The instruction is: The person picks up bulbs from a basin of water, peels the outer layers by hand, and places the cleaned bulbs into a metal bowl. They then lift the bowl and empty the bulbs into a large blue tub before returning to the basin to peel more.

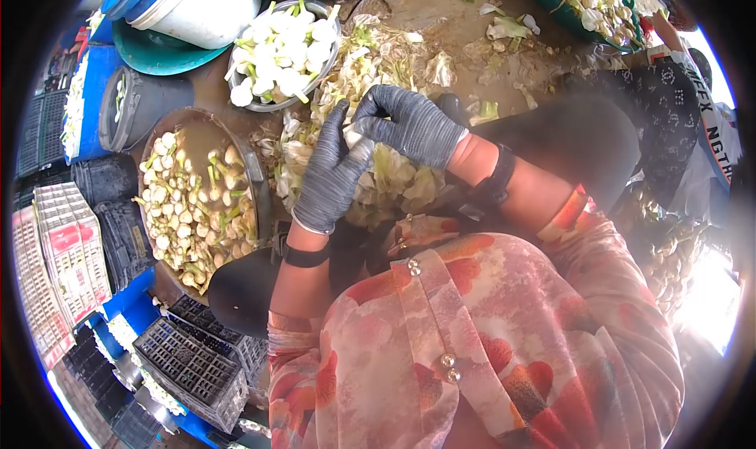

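Observation:
Both my hands wear dark grey gloves and meet over a heap of pale peelings [394,177] on the ground. My left hand [329,173] and my right hand [405,122] pinch a small white bulb [353,136] between their fingertips; most of the bulb is hidden by the fingers. A metal bowl of peeled white bulbs [283,51] stands just beyond my hands. To the left sits a large basin of unpeeled bulbs in muddy water [197,209].
A white bucket [197,8] lies on a teal lid at the top left. Black crates [193,362] and stacked trays [59,252] crowd the left side. Another basket of bulbs [591,4] sits at the top right beside a second person's sleeve [713,134].

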`<state>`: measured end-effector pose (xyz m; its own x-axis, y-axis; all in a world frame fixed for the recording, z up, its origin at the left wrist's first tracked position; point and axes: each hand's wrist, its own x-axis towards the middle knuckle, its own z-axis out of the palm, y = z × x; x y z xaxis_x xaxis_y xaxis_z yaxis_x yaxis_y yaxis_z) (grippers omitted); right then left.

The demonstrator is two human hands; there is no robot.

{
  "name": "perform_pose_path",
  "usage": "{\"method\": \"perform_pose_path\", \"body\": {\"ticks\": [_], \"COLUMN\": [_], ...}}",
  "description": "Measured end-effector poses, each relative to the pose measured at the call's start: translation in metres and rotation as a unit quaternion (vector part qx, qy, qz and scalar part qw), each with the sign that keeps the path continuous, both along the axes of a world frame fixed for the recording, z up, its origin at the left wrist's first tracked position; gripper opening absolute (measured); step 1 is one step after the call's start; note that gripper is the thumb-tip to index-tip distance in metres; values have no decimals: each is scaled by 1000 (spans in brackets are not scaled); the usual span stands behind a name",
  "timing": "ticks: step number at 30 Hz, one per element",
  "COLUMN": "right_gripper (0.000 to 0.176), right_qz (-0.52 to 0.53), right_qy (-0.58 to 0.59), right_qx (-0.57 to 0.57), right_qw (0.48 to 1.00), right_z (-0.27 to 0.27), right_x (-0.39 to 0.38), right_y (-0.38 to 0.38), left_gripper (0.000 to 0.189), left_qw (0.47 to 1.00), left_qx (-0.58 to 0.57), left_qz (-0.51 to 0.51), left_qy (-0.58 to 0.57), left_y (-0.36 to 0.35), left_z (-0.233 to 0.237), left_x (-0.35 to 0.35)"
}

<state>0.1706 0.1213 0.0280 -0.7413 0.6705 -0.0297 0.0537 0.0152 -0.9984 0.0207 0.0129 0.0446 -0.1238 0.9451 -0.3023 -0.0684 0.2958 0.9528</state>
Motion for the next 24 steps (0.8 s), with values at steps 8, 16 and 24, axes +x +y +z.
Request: {"method": "perform_pose_path", "body": {"ticks": [8, 16, 24], "right_gripper": [63, 33, 33], "right_qz": [-12, -68, -94], "right_qy": [-57, -176, -155], "right_qx": [-198, 118, -192], "right_qw": [978, 975, 964], "right_z": [8, 19, -36], "right_x": [2, 6, 10], "right_y": [17, 10, 55], "left_gripper": [65, 49, 37], "left_qw": [955, 989, 965], "left_qx": [170, 53, 51], "left_qz": [-34, -8, 114], "left_qy": [242, 137, -230], "left_y": [14, 30, 57], "left_z": [0, 3, -48], "left_x": [-1, 3, 2]}}
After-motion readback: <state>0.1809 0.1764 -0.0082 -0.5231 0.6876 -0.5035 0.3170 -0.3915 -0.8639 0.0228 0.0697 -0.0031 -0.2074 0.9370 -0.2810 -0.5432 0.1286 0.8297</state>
